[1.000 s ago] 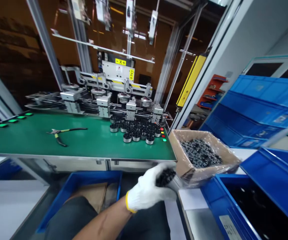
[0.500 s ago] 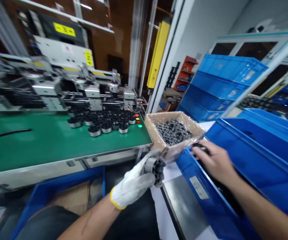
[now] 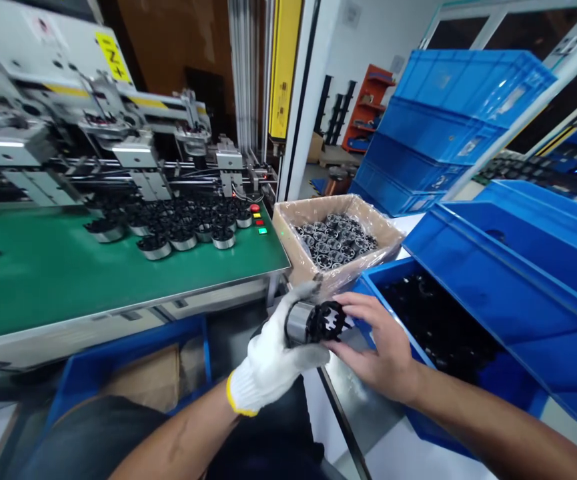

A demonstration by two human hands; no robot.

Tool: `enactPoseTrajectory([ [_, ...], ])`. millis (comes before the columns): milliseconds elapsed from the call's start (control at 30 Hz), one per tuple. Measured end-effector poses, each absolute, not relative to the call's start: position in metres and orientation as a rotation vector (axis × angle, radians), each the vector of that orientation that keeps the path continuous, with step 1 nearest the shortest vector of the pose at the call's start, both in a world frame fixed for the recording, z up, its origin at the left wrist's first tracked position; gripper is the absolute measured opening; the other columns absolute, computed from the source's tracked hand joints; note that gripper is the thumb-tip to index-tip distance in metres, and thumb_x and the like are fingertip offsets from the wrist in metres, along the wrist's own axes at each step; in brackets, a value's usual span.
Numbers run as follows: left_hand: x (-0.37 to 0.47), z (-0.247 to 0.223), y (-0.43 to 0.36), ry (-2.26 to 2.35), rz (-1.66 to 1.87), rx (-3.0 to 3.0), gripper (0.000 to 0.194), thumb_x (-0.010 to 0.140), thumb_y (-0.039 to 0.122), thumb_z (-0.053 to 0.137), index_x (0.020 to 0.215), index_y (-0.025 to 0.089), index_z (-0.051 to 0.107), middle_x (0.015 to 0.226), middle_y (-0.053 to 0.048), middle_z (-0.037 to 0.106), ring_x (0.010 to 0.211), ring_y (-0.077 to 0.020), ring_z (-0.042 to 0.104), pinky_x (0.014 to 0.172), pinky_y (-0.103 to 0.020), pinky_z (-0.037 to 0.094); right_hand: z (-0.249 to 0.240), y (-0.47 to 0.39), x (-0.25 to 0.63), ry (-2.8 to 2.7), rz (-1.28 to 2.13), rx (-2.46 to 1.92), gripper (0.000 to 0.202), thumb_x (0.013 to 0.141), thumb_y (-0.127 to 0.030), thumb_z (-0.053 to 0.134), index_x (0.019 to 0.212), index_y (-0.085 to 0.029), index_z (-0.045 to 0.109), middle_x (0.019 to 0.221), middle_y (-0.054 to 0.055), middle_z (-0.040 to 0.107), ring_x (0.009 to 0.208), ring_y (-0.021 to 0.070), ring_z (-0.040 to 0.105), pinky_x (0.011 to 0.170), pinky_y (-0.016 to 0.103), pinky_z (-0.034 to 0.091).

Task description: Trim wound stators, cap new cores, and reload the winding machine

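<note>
A silver-sided cylindrical core (image 3: 302, 323) is being grasped by the gloved left hand (image 3: 273, 353); a black slotted ring (image 3: 331, 321) is being pinched against its end by the bare right hand (image 3: 375, 347).

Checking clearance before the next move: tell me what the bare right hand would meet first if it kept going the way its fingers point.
The right hand points leftward; it already meets the black slotted plastic ring on the grey metal cylinder held by the white-gloved left hand.

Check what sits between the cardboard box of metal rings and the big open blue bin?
Nothing: in the head view the cardboard box butts directly against the blue bin's near corner.
</note>
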State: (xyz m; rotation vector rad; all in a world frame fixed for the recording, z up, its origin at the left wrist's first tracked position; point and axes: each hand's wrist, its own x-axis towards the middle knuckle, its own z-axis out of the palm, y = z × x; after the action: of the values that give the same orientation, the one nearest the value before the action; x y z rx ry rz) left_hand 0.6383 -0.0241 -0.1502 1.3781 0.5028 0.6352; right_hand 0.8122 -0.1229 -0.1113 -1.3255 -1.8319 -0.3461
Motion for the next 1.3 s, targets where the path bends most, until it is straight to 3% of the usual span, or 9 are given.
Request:
enactPoseTrajectory([
  [100, 0.636, -0.154, -0.023, 0.486, 0.645, 1.365, 0.098, 0.064, 0.038, 0.088, 0.151, 0.022, 0.046, 0.13, -0.011, 0.066, 0.115, -0.0325, 0.064, 0.105, -0.043, 0.051, -0.109, -0.125, 0.807, -1.806, -0.278, -1.328, 0.054, 0.089, -0.025, 0.076, 0.138, -0.018, 0.053, 0.114, 0.015, 0.067, 0.106, 0.0267, 0.069, 0.09, 0.041, 0.063],
  [300, 0.63, -0.151, -0.022, 0.506, 0.597, 1.36, 0.097, 0.062, 0.04, 0.09, 0.148, 0.024, 0.05, 0.124, -0.009, 0.068, 0.106, -0.0298, 0.066, 0.098, -0.04, 0.053, -0.105, -0.132, 0.8, -1.778, -0.167, -1.286, 0.053, 0.091, -0.017, 0.068, 0.142, -0.021, 0.053, 0.119, 0.015, 0.063, 0.11, 0.0278, 0.066, 0.092, 0.044, 0.062],
  [533, 0.628, -0.135, -0.025, 0.61, 0.513, 1.444, 0.1, 0.053, 0.03, 0.094, 0.144, 0.03, 0.053, 0.12, -0.004, 0.069, 0.103, -0.0266, 0.066, 0.095, -0.037, 0.052, -0.103, -0.127, 0.8, -1.885, -0.132, -1.21, 0.058, 0.089, -0.01, 0.067, 0.144, -0.022, 0.052, 0.121, 0.015, 0.069, 0.112, 0.0291, 0.068, 0.094, 0.048, 0.061],
  [733, 0.627, -0.134, -0.023, 0.607, 0.417, 1.402, 0.109, 0.044, 0.033, 0.098, 0.144, 0.03, 0.053, 0.111, -0.001, 0.071, 0.091, -0.0231, 0.066, 0.083, -0.033, 0.053, -0.103, -0.128, 0.799, -1.91, -0.088, -1.171, 0.056, 0.09, -0.009, 0.066, 0.143, -0.02, 0.054, 0.119, 0.016, 0.07, 0.111, 0.0288, 0.07, 0.091, 0.045, 0.063],
  [967, 0.624, -0.129, -0.023, 0.615, 0.354, 1.428, 0.11, 0.047, 0.028, 0.095, 0.147, 0.03, 0.05, 0.106, 0.001, 0.073, 0.095, -0.0242, 0.067, 0.091, -0.036, 0.052, -0.105, -0.131, 0.8, -1.958, -0.2, -1.194, 0.058, 0.089, -0.009, 0.066, 0.145, -0.021, 0.054, 0.116, 0.014, 0.069, 0.106, 0.027, 0.071, 0.087, 0.041, 0.064],
  [1133, 0.621, -0.131, -0.019, 0.595, 0.305, 1.439, 0.099, 0.057, 0.018, 0.083, 0.149, 0.03, 0.047, 0.114, 0.0, 0.073, 0.094, -0.022, 0.069, 0.089, -0.033, 0.054, -0.108, -0.13, 0.8, -1.967, -0.165, -1.234, 0.055, 0.091, -0.011, 0.065, 0.143, -0.019, 0.054, 0.116, 0.015, 0.068, 0.106, 0.0258, 0.071, 0.088, 0.039, 0.064],
  [1300, 0.62, -0.128, -0.023, 0.649, 0.342, 1.54, 0.101, 0.056, 0.008, 0.075, 0.15, 0.029, 0.046, 0.125, 0.0, 0.071, 0.104, -0.0233, 0.069, 0.097, -0.033, 0.053, -0.112, -0.126, 0.797, -1.988, -0.275, -1.148, 0.047, 0.091, -0.008, 0.064, 0.137, -0.011, 0.056, 0.115, 0.018, 0.068, 0.112, 0.0276, 0.067, 0.095, 0.044, 0.062],
])
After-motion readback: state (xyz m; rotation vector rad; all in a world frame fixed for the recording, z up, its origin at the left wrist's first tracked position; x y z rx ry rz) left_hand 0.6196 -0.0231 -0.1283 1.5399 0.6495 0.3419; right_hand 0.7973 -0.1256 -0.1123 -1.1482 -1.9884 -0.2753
